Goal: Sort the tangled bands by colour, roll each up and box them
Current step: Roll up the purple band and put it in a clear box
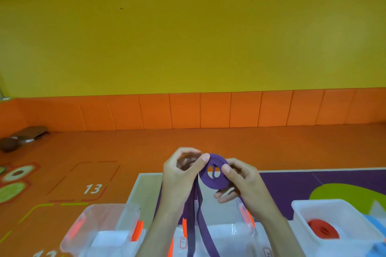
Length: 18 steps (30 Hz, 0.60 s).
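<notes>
Holding a flat purple elastic band [213, 181] between them, both hands are raised over the far part of a pale tabletop [144, 185]. Part of the band is wound into a loose, flat coil of several turns with an open middle. The left hand [181, 173] has its fingers curled, and its thumb presses the coil's upper left edge. The right hand [240, 181] pinches the coil's right side, thumb on top and fingers curled beneath it. Two unrolled lengths of the band hang from the coil's left side, past the left wrist and out of the bottom of the view.

Below the hands stand three boxes in a row. On the left is a clear plastic box with orange latches [100, 225]. A second clear latched box [227, 233] sits in the middle, partly hidden by the forearms and the hanging lengths. On the right, a white plastic tub [298, 213] holds a rolled red band [322, 230], lying flat on its bottom. Something light blue [376, 225] shows at the right edge, too cropped to identify.

Beyond the table lies an orange floor [146, 144] marked with the white number 13. Behind it, orange padded panels [188, 110] run along the foot of a yellow wall [188, 27].
</notes>
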Available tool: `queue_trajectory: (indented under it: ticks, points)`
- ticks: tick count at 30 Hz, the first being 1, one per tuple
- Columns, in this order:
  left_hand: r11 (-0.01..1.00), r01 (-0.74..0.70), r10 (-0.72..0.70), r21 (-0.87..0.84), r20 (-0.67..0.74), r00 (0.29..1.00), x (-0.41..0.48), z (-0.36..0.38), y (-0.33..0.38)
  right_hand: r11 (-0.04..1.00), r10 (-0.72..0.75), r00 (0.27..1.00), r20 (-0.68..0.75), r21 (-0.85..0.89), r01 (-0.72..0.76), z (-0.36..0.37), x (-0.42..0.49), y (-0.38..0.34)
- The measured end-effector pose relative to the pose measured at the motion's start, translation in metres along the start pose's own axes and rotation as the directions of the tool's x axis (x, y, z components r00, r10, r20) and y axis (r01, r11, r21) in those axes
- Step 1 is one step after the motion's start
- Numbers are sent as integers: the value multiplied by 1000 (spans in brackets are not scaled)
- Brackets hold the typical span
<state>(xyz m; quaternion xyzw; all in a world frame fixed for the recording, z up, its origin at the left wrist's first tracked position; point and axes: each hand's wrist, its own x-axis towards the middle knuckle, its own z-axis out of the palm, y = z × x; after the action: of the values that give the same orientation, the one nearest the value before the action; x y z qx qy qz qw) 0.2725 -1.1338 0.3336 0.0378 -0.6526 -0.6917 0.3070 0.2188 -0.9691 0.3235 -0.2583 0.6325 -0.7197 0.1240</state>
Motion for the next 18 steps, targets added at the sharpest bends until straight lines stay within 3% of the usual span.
queue_trajectory:
  ticks: [2, 7, 10, 14, 18]
  points:
    - [1000, -7, 7, 25, -10, 1000, -9, -4, -9, 1000, 23, 999, -36, 3, -23, 1, -4, 7]
    - [969, 194, -197, -153, -6, 980, -26, -10, -23, 998, 26, 990, -140, 62, -17, 8, -19, 25]
    - [987, 143, -147, -68, -63, 987, -30, -12, -25, 997, 42, 993, -112, 66, -35, 12, -27, 34]
    - [993, 84, -85, 79, 8, 996, -30, -23, -21, 971, 151, 983, 104, -201, -128, -6, -34, 32]
    - [991, 43, -55, 128, 92, 994, -38, -21, -22, 972, 181, 983, 25, -157, -175, -14, -39, 29]
